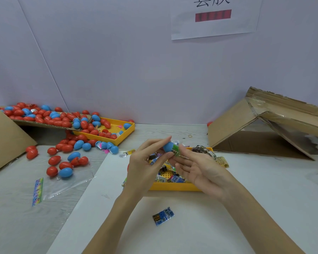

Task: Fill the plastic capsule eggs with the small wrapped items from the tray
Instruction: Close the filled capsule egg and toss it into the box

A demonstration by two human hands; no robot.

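A pale partition wall backs a grey work table point(173, 131), part of it covered by a white sheet point(191, 226). Above the near yellow plastic tray point(173, 186) of small printed wrapped packets point(174, 177), the left hand point(145, 167) pinches a blue plastic capsule-egg half point(167, 146) between thumb and curled fingers. The right hand point(202, 169) pushes a green wrapped packet point(176, 150) into the half's open mouth with its fingertips; the remaining fingers lie loosely spread. The packet appears only partly seated. To do this step well, the half should be held steady with its mouth facing the pushing fingers, and the wrapper's corners should probably be folded inward so nothing catches at the rim when the egg is closed. The matching half is not discernible in either hand. One blue wrapped packet point(163, 216) lies loose on the sheet nearer the person. Red and blue plastic eggs point(66, 162) lie scattered at left, more of them in a second yellow tray point(125, 134) beside cardboard flaps point(6, 140).
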